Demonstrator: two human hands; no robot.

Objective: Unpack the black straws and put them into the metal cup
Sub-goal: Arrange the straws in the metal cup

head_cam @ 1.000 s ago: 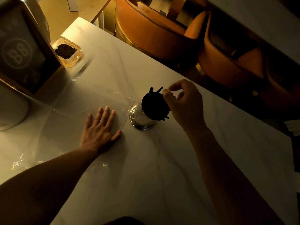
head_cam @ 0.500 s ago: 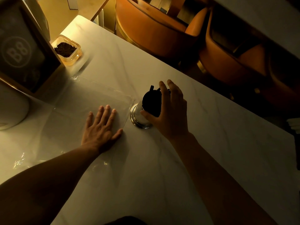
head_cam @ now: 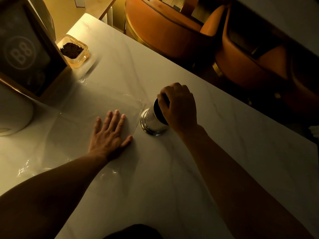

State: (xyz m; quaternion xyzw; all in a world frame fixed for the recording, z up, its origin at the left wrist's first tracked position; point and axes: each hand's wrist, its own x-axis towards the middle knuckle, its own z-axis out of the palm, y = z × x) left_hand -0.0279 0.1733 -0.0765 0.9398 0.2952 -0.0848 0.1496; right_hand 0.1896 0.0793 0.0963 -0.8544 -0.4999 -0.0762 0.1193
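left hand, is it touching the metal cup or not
Apart. The head view shows the left hand flat on the clear wrapper, with bare table between its thumb and the metal cup.

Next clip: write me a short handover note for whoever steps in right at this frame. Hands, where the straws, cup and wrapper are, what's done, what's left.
Left hand: open, flat on the clear wrapper, holding nothing.
Right hand: cupped over the top of the metal cup, fingers curled on the black straws.
Cup stands upright on the table, just right of the wrapper.
Done: straws appear unpacked and in the cup; the wrapper looks flat and empty.
Left: likely just settle the straws and let go; the hand hides their tops, so check that none stick out. Clear the wrapper if wanted.
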